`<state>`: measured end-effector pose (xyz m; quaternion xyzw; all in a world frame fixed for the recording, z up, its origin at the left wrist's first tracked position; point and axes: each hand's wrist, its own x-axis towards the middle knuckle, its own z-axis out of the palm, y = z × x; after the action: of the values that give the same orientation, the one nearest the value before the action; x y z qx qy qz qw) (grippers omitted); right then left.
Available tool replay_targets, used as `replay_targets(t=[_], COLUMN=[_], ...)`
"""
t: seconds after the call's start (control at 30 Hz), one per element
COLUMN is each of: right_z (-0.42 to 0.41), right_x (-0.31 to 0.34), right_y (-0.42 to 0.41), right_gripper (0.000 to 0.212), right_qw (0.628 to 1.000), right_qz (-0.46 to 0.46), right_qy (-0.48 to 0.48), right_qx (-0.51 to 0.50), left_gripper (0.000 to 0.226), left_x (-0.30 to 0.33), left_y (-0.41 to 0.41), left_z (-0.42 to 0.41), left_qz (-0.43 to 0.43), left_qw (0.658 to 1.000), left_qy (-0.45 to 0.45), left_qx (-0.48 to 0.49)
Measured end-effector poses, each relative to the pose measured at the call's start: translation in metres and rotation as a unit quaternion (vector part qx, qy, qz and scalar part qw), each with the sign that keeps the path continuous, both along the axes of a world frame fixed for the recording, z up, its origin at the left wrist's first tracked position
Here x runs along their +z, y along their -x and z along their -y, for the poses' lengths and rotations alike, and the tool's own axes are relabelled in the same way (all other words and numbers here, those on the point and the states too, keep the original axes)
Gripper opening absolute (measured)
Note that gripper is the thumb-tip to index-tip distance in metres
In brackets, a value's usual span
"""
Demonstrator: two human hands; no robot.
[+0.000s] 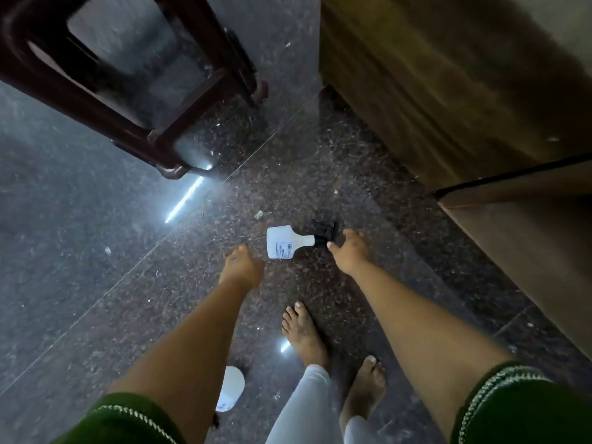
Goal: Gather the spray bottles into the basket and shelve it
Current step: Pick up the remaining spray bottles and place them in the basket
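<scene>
I see a dark speckled stone floor (96,219) with pale debris flecks. A dark brown plastic stool (134,91) stands upper left; a wooden cabinet (448,91) fills the right side.

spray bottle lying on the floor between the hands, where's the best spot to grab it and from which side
Probably the narrow neck of the spray bottle, just behind its black trigger head. The bottle lies flat with the head pointing toward the right hand, which is open beside it, so a grip from above on that side looks shortest. The wide white body faces the left hand.
</scene>
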<state>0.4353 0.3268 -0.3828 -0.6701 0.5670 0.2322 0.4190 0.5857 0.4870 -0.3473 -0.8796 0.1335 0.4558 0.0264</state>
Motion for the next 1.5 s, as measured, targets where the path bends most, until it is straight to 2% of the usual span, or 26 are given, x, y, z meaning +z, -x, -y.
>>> replay_targets(t=[0.17, 0.33, 0.53, 0.6, 0.67, 0.8, 0.93, 1.0, 1.1, 1.2, 1.3, 1.43, 1.5], right_z=[0.001, -0.010, -0.015, -0.013, -0.009, 0.009, 0.028, 0.040, 0.061, 0.078, 0.094, 0.113, 0.120], right_x=[-0.085, -0.145, -0.153, -0.146, -0.131, -0.074, 0.008, 0.056, 0.131, 0.210, 0.288, 0.370, 0.424], right_y=[-0.017, -0.029, -0.046, -0.047, -0.046, -0.047, -0.039, -0.030, -0.011, 0.014, 0.042, 0.091, 0.111], right_gripper=[0.062, 0.063, 0.050, 0.049, 0.045, 0.042, 0.037, 0.032, 0.030, 0.030, 0.029, 0.033, 0.022], right_qw=[0.999, 0.995, 0.969, 0.965, 0.973, 0.976, 0.969, 0.961, 0.943, 0.927, 0.912, 0.906, 0.904], right_qz=[-0.046, -0.057, -0.026, -0.027, -0.035, 0.007, 0.055, 0.083, 0.138, 0.165, 0.194, 0.219, 0.230], right_qy=[-0.012, -0.033, -0.042, -0.035, -0.008, 0.010, -0.002, -0.011, -0.013, -0.004, 0.007, 0.057, 0.082], right_qx=[-0.009, -0.073, -0.242, -0.259, -0.230, -0.218, -0.241, -0.265, -0.304, -0.337, -0.361, -0.356, -0.351], left_gripper=[0.069, 0.060, 0.055, 0.057, 0.060, 0.073, 0.080, 0.084, 0.098, 0.094, 0.090, 0.089, 0.090], left_x=[-0.076, -0.127, -0.148, -0.144, -0.131, -0.080, -0.006, 0.039, 0.111, 0.185, 0.256, 0.330, 0.362], left_y=[-0.013, -0.020, -0.017, -0.018, -0.019, -0.018, -0.015, -0.009, 0.006, 0.033, 0.064, 0.099, 0.119], left_z=[0.013, 0.027, 0.029, 0.029, 0.033, 0.050, 0.073, 0.082, 0.098, 0.116, 0.140, 0.173, 0.188], left_qz=[-0.026, -0.037, -0.048, -0.058, -0.055, -0.042, -0.064, -0.087, -0.105, -0.114, -0.098, -0.103, -0.096], left_qw=[1.000, 0.997, 0.994, 0.991, 0.985, 0.960, 0.952, 0.957, 0.976, 0.979, 0.965, 0.943, 0.926], left_qy=[0.000, 0.023, 0.033, 0.043, 0.061, 0.120, 0.181, 0.193, 0.172, 0.163, 0.176, 0.245, 0.277], left_qx=[0.014, 0.060, 0.087, 0.109, 0.154, 0.249, 0.237, 0.198, 0.085, -0.053, -0.166, -0.202, -0.238])
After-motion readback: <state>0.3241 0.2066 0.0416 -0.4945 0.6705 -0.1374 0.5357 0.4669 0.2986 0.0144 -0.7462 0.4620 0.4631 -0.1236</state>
